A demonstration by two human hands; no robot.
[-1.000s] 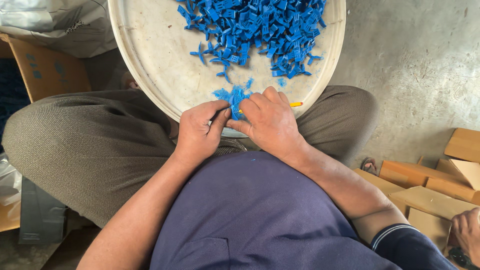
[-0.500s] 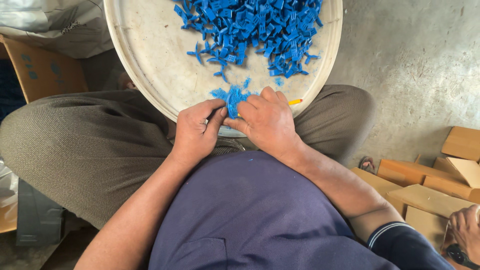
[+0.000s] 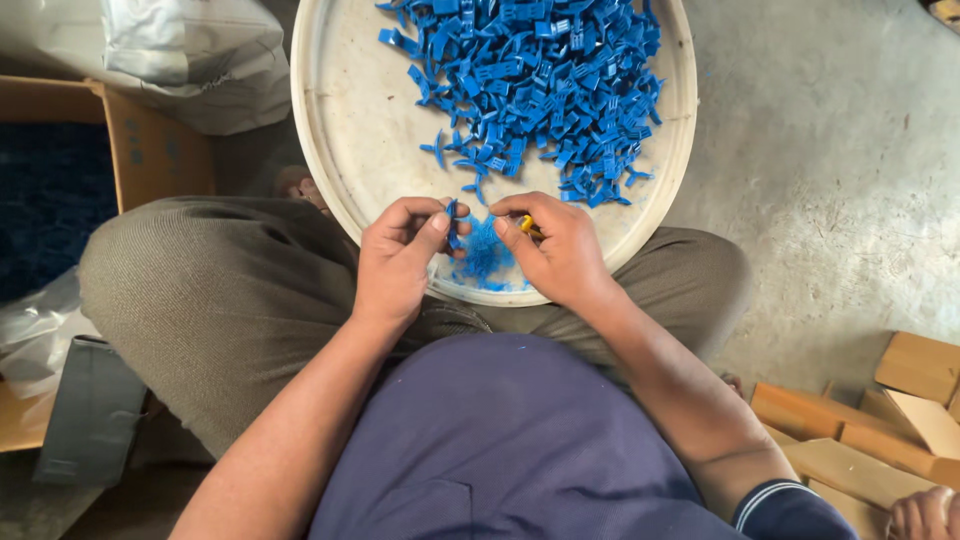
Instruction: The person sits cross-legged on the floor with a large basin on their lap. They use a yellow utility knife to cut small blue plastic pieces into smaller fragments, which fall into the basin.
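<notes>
Person seated cross-legged on a concrete floor (image 3: pixel 830 170), a round off-white tray (image 3: pixel 350 130) resting across the lap and knees. Left hand (image 3: pixel 395 260) at the tray's near rim, thumb and forefinger pinched narrow on a small blue plastic piece (image 3: pixel 450 212) held upright just above the tray. Right hand (image 3: pixel 560 250) just beside it, fingers curled closed around a small yellow-tipped tool (image 3: pixel 527 224); only its tip shows, kind cannot be told. The two hands are close together, fingertips nearly meeting over a little cluster of blue scraps (image 3: pixel 485 262) lying on the tray between them. A large heap of blue plastic pieces (image 3: pixel 540 90) fills the far half of the tray, well apart from the hands, with a few strays scattered toward the near side. Olive-grey trousers (image 3: pixel 210 290) and a dark blue shirt (image 3: pixel 500 440) below. To the left, an open cardboard box (image 3: pixel 140 140) with dark blue contents, and a pale plastic bag (image 3: pixel 190 60) behind it. At lower right, several flat cardboard boxes (image 3: pixel 880 420) on the floor, and part of another person's hand (image 3: pixel 925 515) at the frame's corner.
</notes>
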